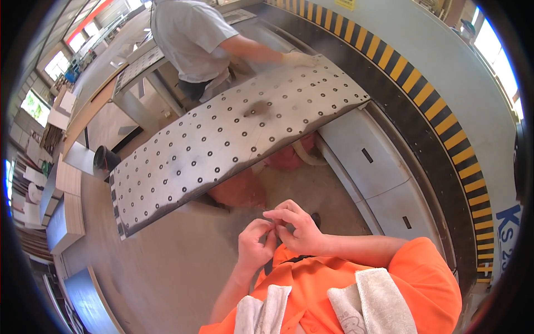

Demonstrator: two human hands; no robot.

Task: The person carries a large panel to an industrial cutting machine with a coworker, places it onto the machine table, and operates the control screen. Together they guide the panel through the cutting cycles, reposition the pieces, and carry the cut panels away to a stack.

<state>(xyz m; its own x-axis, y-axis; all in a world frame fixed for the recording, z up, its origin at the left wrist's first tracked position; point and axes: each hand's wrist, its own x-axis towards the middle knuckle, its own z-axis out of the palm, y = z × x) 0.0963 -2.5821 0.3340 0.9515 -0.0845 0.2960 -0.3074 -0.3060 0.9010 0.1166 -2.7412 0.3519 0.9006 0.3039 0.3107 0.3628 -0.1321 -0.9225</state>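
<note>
Above the orange shirt (334, 289), left hand (254, 245) and right hand (297, 228) fingers (276, 214) pinch together.

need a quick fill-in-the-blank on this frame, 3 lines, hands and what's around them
1. The left hand and right hand meet fingertip to fingertip in front of an ____ shirt.
2. The metal table ahead is dotted with round ____.
3. Along the curved machine edge runs a stripe of black and ____.

Missing words: orange; holes; yellow
</note>
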